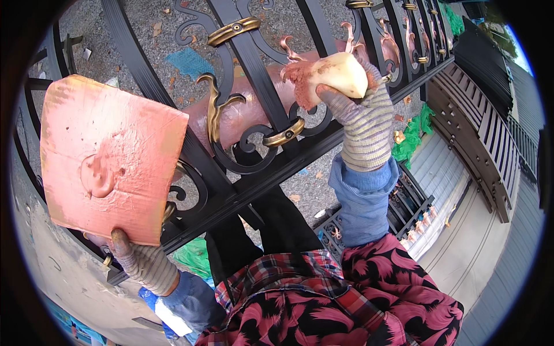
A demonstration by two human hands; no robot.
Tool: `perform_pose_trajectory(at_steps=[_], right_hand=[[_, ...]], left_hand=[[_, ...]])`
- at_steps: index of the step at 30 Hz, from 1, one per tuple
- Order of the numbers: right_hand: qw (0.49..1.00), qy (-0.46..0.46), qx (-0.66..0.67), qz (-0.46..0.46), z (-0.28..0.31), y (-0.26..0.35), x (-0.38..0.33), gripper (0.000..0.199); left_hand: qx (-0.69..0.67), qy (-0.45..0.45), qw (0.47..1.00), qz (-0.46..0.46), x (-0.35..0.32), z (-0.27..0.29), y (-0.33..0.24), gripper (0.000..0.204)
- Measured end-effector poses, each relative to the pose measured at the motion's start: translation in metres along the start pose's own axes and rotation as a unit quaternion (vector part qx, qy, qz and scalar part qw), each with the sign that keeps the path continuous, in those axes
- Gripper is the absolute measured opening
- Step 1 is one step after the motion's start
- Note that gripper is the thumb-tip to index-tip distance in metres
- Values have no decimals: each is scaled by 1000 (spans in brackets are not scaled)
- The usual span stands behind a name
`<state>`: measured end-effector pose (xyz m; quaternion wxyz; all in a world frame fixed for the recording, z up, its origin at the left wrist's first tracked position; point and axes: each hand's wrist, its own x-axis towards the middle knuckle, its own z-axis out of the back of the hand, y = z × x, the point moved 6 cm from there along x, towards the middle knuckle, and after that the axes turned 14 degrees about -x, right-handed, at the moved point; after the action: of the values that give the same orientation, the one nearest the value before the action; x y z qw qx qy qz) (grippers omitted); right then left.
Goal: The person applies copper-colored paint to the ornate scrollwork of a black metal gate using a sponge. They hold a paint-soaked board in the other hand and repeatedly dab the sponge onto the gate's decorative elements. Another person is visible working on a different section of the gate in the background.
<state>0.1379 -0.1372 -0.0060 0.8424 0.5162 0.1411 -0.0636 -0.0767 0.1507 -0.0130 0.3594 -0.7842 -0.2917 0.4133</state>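
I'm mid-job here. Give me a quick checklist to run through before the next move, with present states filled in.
1. Left hand grips the pink-coated board at its lower edge: ok.
2. Board carries a smeared pink dab: ok.
3. Right hand holds the cream sponge: ok.
4. Sponge's reddish end is coated: ok.
5. Sponge is clear of the black railing: cannot tell; they overlap in this view.
6. Dab is wet enough: cannot tell.

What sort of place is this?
Probably an outdoor metal-finishing yard: a black scrollwork metal railing with gold collars, a square pink-coated board and brown slatted panels suggest it.
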Motion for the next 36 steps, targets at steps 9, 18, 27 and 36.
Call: perform_pose_trajectory(at_steps=[9,18,27,36], right_hand=[[952,23,-235,193,-101,1,-26,43],[872,49,-401,276,-128,-5,-38,40],[836,109,-464,273,-125,-19,-41,41],[825,92,-422,364,-138,2,-39,37]], left_hand=[[-59,-67,996,-16,-22,19,-6,65],[-113,-128,984,-43,-46,51,-4,60],[-153,-160,973,-64,-71,58,-5,56],[-133,-168,973,-90,-88,65,-2,56]])
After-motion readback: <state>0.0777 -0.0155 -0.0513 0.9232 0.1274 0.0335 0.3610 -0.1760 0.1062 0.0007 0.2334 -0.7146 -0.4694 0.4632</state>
